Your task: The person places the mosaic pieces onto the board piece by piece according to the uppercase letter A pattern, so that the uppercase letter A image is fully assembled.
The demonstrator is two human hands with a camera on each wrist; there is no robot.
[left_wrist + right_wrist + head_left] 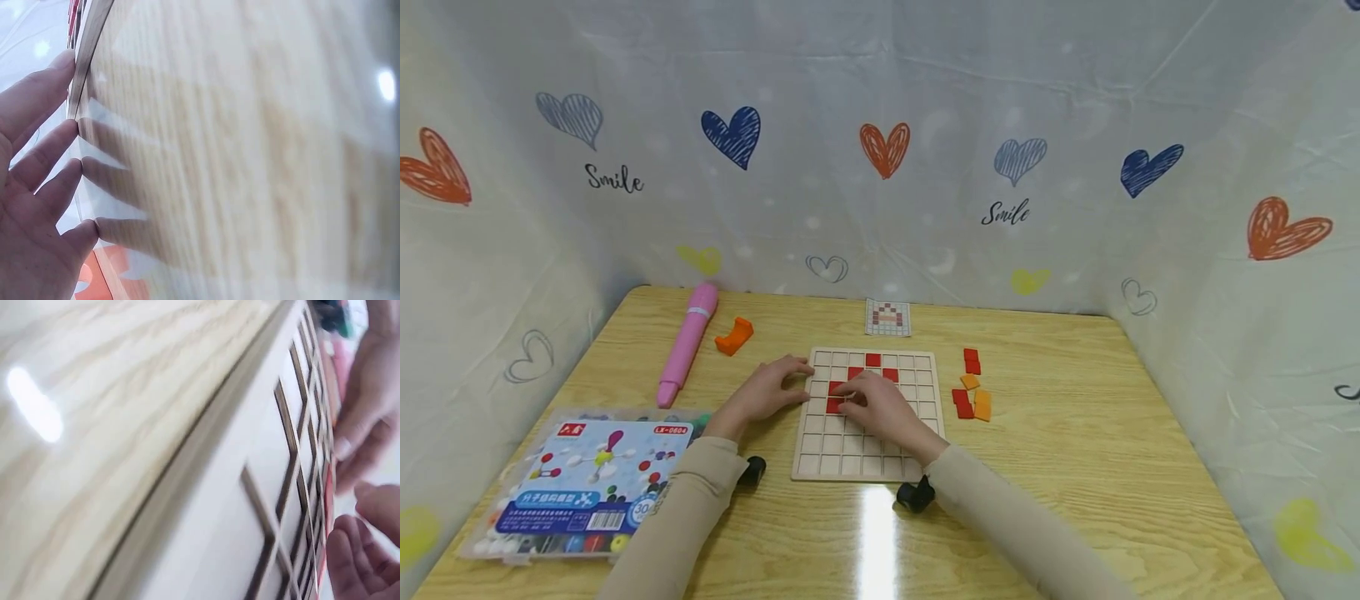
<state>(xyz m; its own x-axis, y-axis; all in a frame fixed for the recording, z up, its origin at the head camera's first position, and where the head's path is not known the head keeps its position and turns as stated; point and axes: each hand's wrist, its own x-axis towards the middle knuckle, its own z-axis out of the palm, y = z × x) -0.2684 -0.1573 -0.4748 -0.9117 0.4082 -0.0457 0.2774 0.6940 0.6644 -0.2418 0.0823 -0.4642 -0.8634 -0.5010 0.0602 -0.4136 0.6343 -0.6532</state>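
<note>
A square wooden grid board (822, 445) lies on the table, with several red square tiles (873, 360) set in its upper cells. At its left edge rests my left hand (765, 392), thumb and fingers spread; the left wrist view shows fingertips (74, 128) against the table by the board's side. Over the left-middle cells is my right hand (883, 408), its fingertips at a red tile (833, 406). In the right wrist view its thumb and fingers (350, 550) stand apart just above the board, and no tile shows between them.
Right of the board lie loose red tiles (972, 361) and orange tiles (982, 405). Behind it is a small card with a printed grid pattern (887, 318). To the left are a pink rod-shaped object (688, 346), an orange curved piece (734, 337) and a plastic box (602, 475).
</note>
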